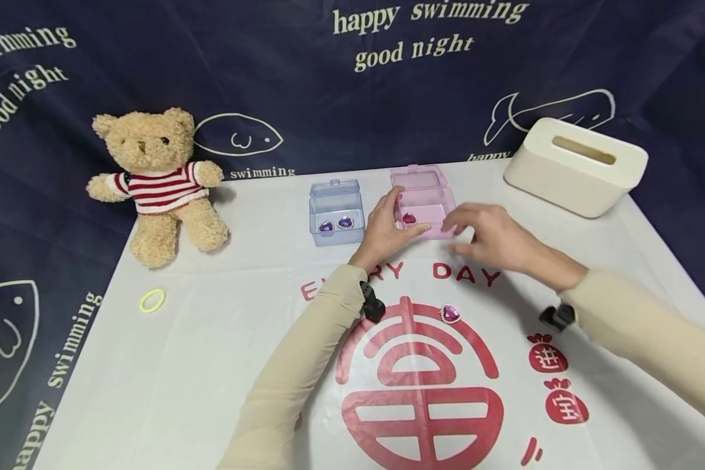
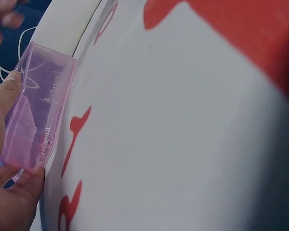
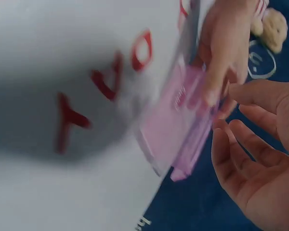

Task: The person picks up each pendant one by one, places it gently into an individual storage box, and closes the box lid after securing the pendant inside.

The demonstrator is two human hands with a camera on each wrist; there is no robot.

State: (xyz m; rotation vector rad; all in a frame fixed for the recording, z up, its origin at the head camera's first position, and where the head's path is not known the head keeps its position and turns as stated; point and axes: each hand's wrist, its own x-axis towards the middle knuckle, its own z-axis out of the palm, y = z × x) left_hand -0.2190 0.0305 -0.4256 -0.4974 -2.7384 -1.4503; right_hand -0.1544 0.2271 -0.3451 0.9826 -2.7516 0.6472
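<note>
A clear pink box (image 1: 431, 196) stands with its lid raised, a red heart gem (image 1: 409, 219) inside at its left. My left hand (image 1: 386, 228) grips the box's left side, thumb along the front; in the left wrist view the fingers (image 2: 26, 187) hold one end of the pink box (image 2: 41, 106). At the box's right front edge my right hand (image 1: 490, 238) hovers with relaxed, bent fingers; the right wrist view shows this hand (image 3: 260, 154) beside the box (image 3: 171, 120) with nothing in it. A pink heart gem (image 1: 450, 314) lies on the table nearer me.
Left of the pink box is an open blue box (image 1: 337, 236) with two purple heart gems (image 1: 344, 222). A teddy bear (image 1: 164, 176) sits at the back left, a yellow ring (image 1: 152, 301) lies before it. A white tissue box (image 1: 572, 170) stands at the back right.
</note>
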